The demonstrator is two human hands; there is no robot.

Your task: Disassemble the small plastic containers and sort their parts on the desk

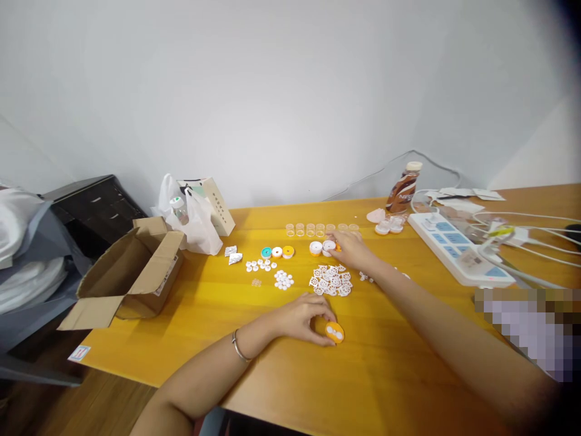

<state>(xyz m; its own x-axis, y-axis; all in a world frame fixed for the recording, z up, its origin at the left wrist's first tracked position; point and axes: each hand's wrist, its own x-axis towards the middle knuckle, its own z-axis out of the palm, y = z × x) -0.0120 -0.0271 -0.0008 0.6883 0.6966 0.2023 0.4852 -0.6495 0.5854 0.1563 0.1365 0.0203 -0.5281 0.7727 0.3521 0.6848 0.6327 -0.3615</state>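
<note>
My left hand (306,318) pinches the edge of an orange round case (334,332) with white discs inside, low over the front of the table. Farther back, my right hand (350,249) has its fingers closed around a white round cup (328,247), partly hiding it and something orange behind. Another white cup with an orange base (315,247) sits just left of it. Between my hands lies a pile of white openwork plastic pieces (331,280). White round discs (284,280) are heaped to the left, near small white knobbed parts (260,265).
Clear plastic rings (310,230) stand in a row at the back. Teal, white and yellow round parts (276,252) sit left of centre. An open cardboard box (131,272) and plastic bag (200,224) are left; a bottle (403,189) and power strip (458,248) with cables are right.
</note>
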